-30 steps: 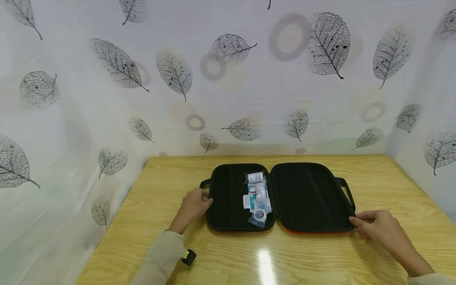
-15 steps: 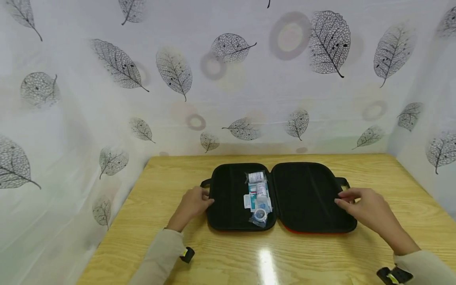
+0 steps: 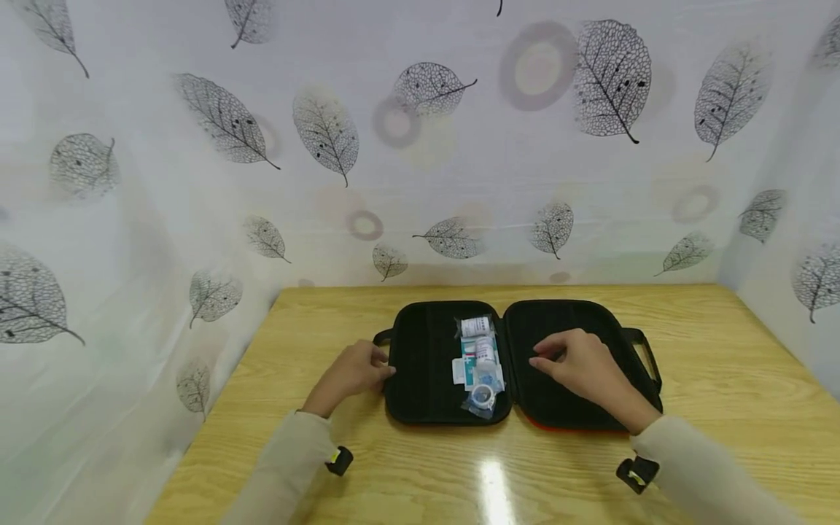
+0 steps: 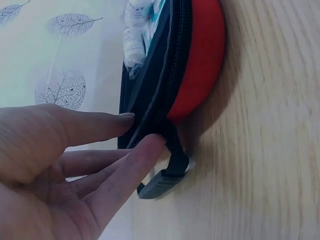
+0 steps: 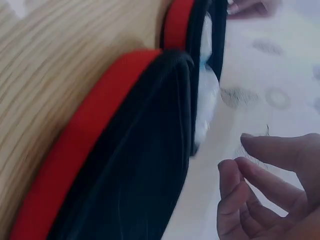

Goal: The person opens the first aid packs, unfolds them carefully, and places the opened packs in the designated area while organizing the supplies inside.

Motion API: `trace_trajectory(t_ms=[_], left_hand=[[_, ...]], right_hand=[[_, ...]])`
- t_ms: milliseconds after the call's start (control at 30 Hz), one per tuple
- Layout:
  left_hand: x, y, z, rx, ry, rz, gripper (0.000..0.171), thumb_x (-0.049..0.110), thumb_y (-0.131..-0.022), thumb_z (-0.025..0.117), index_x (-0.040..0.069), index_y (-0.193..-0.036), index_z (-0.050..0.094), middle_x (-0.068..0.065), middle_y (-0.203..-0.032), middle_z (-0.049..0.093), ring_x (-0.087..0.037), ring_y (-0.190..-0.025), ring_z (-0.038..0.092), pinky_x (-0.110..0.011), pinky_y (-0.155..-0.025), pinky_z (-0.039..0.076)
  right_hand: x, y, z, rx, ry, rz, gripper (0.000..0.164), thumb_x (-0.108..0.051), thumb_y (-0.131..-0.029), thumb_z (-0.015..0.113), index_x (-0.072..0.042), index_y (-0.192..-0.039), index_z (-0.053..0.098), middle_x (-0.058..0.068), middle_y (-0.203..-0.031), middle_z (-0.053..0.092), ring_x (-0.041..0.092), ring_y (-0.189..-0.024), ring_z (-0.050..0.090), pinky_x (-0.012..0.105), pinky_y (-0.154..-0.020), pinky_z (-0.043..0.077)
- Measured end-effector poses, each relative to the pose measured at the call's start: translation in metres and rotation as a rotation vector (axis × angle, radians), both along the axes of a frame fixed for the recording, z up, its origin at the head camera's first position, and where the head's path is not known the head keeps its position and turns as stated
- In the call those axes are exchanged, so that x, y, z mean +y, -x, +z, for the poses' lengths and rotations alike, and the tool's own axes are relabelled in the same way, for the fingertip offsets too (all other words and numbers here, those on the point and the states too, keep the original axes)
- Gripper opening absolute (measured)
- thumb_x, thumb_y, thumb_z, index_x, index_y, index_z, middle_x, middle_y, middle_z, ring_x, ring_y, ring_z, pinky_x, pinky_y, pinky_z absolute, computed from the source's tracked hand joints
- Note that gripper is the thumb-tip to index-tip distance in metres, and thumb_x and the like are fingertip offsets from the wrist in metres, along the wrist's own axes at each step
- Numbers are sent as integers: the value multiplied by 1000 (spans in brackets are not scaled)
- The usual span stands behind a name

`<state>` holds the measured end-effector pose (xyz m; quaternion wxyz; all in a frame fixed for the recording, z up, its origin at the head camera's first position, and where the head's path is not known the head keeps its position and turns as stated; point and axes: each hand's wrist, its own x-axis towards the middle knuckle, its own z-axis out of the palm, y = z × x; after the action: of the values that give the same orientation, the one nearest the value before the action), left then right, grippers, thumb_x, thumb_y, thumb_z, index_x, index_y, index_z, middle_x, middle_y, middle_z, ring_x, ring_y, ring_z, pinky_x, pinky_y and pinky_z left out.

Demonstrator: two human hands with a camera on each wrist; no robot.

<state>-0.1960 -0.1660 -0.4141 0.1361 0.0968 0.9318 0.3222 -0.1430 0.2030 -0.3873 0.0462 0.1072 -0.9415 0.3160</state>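
Note:
A black-lined, red-shelled zip case [image 3: 410, 394] lies unfolded flat on the table, its two halves side by side. My left hand [image 3: 351, 375] holds the case's left rim, thumb on the inner side and fingers outside near the black carry handle [image 4: 162, 184]. Two wrapped white cylinders with printed labels [image 3: 485, 350], a teal-and-white packet [image 3: 468, 368] and a bagged white tape roll [image 3: 483, 396] sit by the hinge in the left half. Above the bare right half hovers my right hand [image 3: 584, 364], fingers loosely bent and nothing between them.
The wooden table [image 3: 420, 474] reaches back to a white leaf-print sheet [image 3: 459, 182], which also hangs along both sides. A second handle [image 3: 646, 357] sticks out from the case's right edge. Black devices are strapped at both wrists, one on the right sleeve [image 3: 638, 472].
My right hand has left the case's lower right corner and moved left over the right half. The left hand stays at the left rim, and the case and its contents stay put.

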Motion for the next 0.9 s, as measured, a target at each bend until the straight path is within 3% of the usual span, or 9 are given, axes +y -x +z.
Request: trace_trajectory(t_ms=[133,333,667,900], left_hand=[[4,5,-6,39,-1,27,28,19,-94,74,-5,-109,74,-8,-87,74,-16,-69,71,-43,-80,58],[10,9,-14,50,-32,120,24,19,-92,77,-4,-99,76,-6,-75,73,-14,-57,68,-34,-59,57],[8,13,-19,-14,-123,212,19,16,-90,79,-1,-96,78,-10,-84,74,-17,-60,70,-34,-63,59],[7,13,-20,-21,-153,238,16,15,-88,81,0,-93,77,-11,-87,74,-18,-59,70,-34,-63,59]], right_hand=[[-18,8,-9,-12,15,21,17,-16,-88,80,-3,-99,79,3,-87,76,13,-69,68,39,-64,56],[-39,13,-20,-31,24,28,16,-13,-86,81,-2,-97,79,4,-86,75,17,-73,70,38,-64,57],[-57,15,-25,-8,-14,-16,17,-18,-82,85,-4,-88,78,3,-81,74,13,-66,66,34,-58,55],[-60,16,-29,-26,-14,-34,10,-14,-84,83,-5,-86,78,1,-78,73,10,-62,61,31,-55,51]])
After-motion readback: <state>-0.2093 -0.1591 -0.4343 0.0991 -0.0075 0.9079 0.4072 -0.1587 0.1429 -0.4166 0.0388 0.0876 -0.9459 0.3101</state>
